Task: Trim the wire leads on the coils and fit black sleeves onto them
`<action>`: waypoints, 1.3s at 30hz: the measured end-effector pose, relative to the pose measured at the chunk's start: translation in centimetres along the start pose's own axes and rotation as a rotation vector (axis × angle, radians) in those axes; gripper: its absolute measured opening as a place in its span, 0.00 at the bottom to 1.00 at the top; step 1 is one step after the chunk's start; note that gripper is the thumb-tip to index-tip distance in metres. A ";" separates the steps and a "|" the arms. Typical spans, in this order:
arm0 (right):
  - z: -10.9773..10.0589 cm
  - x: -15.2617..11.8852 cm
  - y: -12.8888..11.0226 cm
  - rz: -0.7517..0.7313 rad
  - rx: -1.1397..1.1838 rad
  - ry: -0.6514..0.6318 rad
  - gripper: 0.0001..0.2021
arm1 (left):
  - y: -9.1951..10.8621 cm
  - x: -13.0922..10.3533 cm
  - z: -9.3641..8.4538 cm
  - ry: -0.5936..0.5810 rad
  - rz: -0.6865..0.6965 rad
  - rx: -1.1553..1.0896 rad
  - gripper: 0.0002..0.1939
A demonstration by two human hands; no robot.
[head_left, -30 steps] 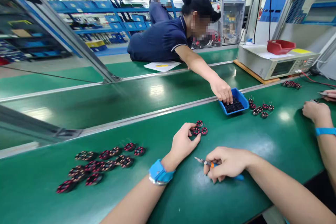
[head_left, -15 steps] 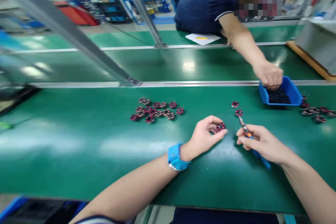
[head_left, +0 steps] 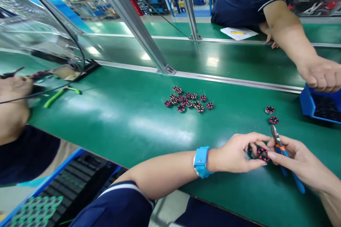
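My left hand (head_left: 238, 152), with a blue watch on its wrist, is closed on a small round wound motor stator (head_left: 263, 154) with red and black segments. Wire cutters (head_left: 278, 144) with blue and orange handles rest in my right hand (head_left: 299, 156), their jaws pointing away from me. The right thumb reaches to the edge of the held stator. Just past the cutter tips lie two more stators, a nearer one (head_left: 273, 120) and a farther one (head_left: 269, 110). Left of them, a cluster of several stators (head_left: 189, 104) lies on the green table (head_left: 149, 131), some with thin wires sticking up.
Across the table, a co-worker's hand (head_left: 321, 74) is over a blue bin (head_left: 307, 104) of dark parts. Another person's hand (head_left: 16, 88) is at far left, near green-handled pliers (head_left: 57, 96). A metal post (head_left: 138, 25) rises behind the stators.
My left hand has brought the stator to my right hand, and the right thumb now meets it. The view has swung left. The co-worker's hand has lifted from inside the bin.
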State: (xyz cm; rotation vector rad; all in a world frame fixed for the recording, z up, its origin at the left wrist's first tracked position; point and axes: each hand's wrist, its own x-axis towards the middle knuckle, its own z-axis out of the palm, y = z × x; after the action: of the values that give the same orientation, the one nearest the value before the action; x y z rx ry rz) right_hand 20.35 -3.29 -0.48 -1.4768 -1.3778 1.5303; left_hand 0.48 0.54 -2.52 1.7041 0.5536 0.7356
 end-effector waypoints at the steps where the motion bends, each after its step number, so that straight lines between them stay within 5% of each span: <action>1: 0.0 0.0 0.0 0.007 0.016 -0.021 0.16 | 0.1 0.0 -0.1 -0.027 0.019 0.026 0.27; 4: -0.1 0.1 0.0 0.033 0.088 -0.070 0.18 | 0.4 0.0 -0.2 -0.076 0.083 0.075 0.28; 10: 0.5 0.3 0.1 0.109 0.203 0.006 0.21 | 0.6 0.4 -0.1 0.127 0.121 0.379 0.27; 16: 1.1 0.4 0.2 0.124 0.183 0.007 0.21 | 0.7 0.8 -0.6 -0.021 0.218 0.692 0.15; 23: 1.0 0.9 -0.4 0.183 0.366 0.116 0.22 | 0.3 1.7 -2.7 0.509 0.108 0.264 0.19; 31: 1.3 1.2 -0.9 0.182 0.449 0.145 0.20 | 0.3 2.1 -1.7 0.128 0.015 0.315 0.14; 39: 1.5 1.2 -0.7 0.170 0.453 0.101 0.19 | 0.4 2.5 -1.0 0.154 0.218 0.523 0.13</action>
State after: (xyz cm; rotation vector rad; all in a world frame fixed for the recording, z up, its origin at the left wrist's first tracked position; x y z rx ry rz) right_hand 18.48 -2.35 -0.45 -1.3826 -0.7931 1.7071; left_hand 1.54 2.85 -1.45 2.2291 0.7185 0.9394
